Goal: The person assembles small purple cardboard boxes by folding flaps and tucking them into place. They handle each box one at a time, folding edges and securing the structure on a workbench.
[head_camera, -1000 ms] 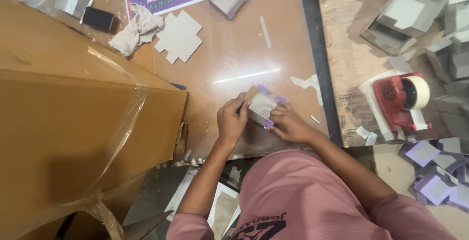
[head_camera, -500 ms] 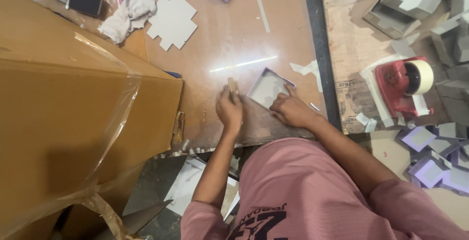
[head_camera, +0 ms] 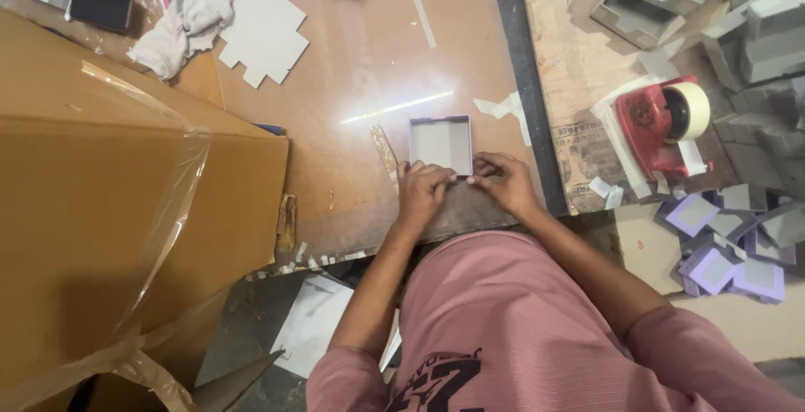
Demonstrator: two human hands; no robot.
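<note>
Brown bench (head_camera: 352, 60), near edge: small purple-edged box tray (head_camera: 441, 144) now set flat; left hand (head_camera: 422, 192) and right hand (head_camera: 503, 181) fingers press together on its near wall.

The small open box (head_camera: 441, 144) sits on the brown table (head_camera: 360, 68), and both hands touch its near edge: the left hand (head_camera: 422, 194) and the right hand (head_camera: 503, 181). Past the box the table is bare, with only a thin tape strip (head_camera: 423, 18) and a torn tape piece (head_camera: 506, 110) lying flat. To the left a big cardboard carton (head_camera: 126, 236) stands like a wall. A narrow lane runs between it and the left hand. A flat cross-shaped card (head_camera: 264, 35) and a crumpled rag (head_camera: 184, 26) lie farther back. To the right, the red tape dispenser (head_camera: 658, 131) and grey boxes (head_camera: 755, 35) crowd the wooden board.
</note>
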